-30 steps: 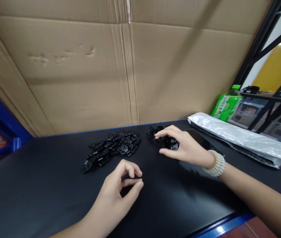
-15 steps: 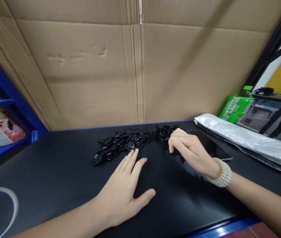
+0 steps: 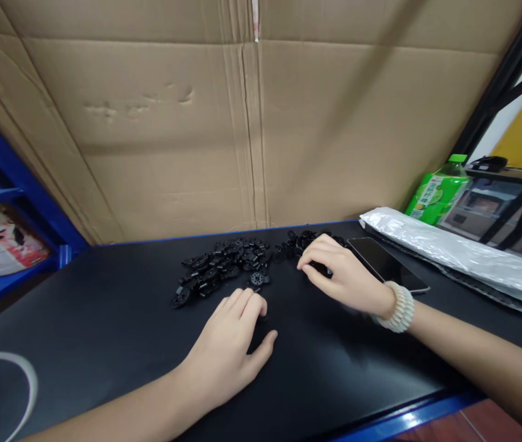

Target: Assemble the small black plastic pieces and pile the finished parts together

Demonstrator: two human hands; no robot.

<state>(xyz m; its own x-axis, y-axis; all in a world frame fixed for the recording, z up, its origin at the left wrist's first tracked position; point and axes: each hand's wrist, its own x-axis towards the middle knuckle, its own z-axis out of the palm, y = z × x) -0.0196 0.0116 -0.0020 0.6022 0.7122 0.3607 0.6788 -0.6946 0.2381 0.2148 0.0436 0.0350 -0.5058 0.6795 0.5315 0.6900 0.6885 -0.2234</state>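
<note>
Several black plastic wheel-shaped parts (image 3: 224,264) lie heaped on the black tabletop, left of centre. One round part with holes (image 3: 257,279) sits at the near right edge of that heap. Just in front of it is my left hand (image 3: 230,337), palm down, its fingers bent and its thumb held apart; a small dark bit shows by the fingertips. A second heap of black parts (image 3: 295,242) lies farther right, partly covered by my right hand (image 3: 341,273). The thumb and forefinger of that hand come together at the tips, and whatever is between them is hidden.
A tablet-like flat device (image 3: 387,265) lies right of my right hand. Beyond it are a silvery plastic package (image 3: 454,258) and a green bottle pack (image 3: 438,195). Cardboard (image 3: 159,135) walls off the back. A pale cable (image 3: 28,374) curves at the left.
My left hand's fingers have gone from stretched to bent. My right hand has shifted slightly left, and its fingers have loosened from a tighter curl. The round part now stands apart at the heap's edge.
</note>
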